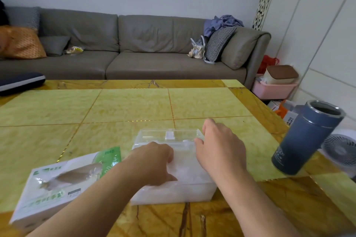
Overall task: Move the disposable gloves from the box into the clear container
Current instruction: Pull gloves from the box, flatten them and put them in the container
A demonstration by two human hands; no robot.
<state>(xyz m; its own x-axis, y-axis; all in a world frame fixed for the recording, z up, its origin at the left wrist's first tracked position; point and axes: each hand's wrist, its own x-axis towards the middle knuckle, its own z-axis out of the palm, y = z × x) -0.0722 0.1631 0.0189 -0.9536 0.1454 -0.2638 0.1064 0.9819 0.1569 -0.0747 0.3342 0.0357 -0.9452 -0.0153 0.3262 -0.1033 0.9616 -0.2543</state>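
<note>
The clear container (194, 191) stands near the table's front edge, its hinged lid (169, 135) tipped open at the back. A white, crumpled mass of disposable gloves (185, 169) fills it. My left hand (156, 161) reaches into the container from the left, fingers curled down on the gloves. My right hand (217, 146) lies over the container's right rear corner, thumb at the rim, fingers bent past the lid. The white and green glove box (57, 183) lies on its side to the left, its torn top opening facing up.
A dark blue tumbler (306, 136) without a lid stands at the table's right edge. A small white fan (341, 150) sits beyond that edge. The yellow-green tiled table (115, 109) stretches toward a grey sofa (134, 50).
</note>
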